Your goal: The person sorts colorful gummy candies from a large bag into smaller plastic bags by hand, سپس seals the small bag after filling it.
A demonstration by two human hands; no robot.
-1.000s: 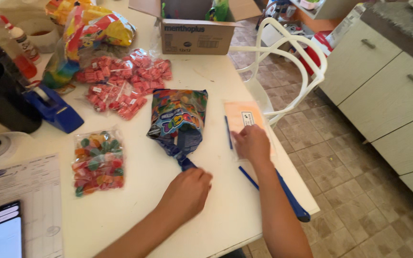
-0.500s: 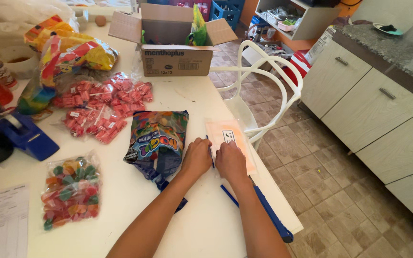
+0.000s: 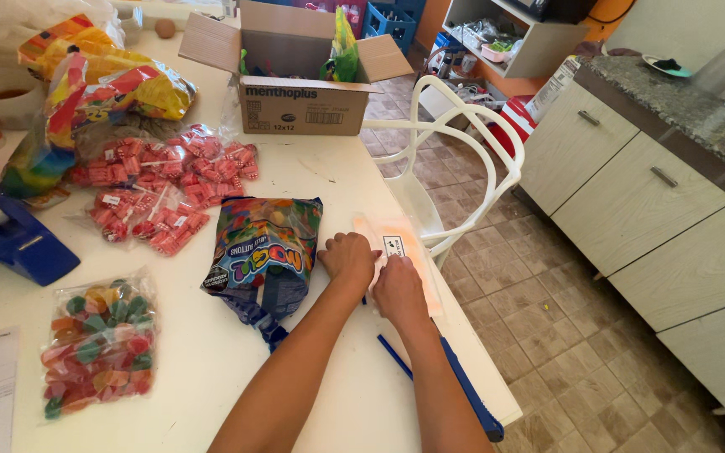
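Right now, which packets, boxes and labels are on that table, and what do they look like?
Candy bag: table middle, colourful, beside the left hand.
Small label: white rectangle on a pale orange sheet, under the right hand.
Cardboard box: far edge, brown, open flaps.
Clear sweet bag: near left, mixed colours.
Red packets: left of middle.

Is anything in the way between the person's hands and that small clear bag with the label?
Nothing visible does. Both the left hand and the right hand already rest on the small clear bag at the table's edge. The candy bag lies beside them, left.
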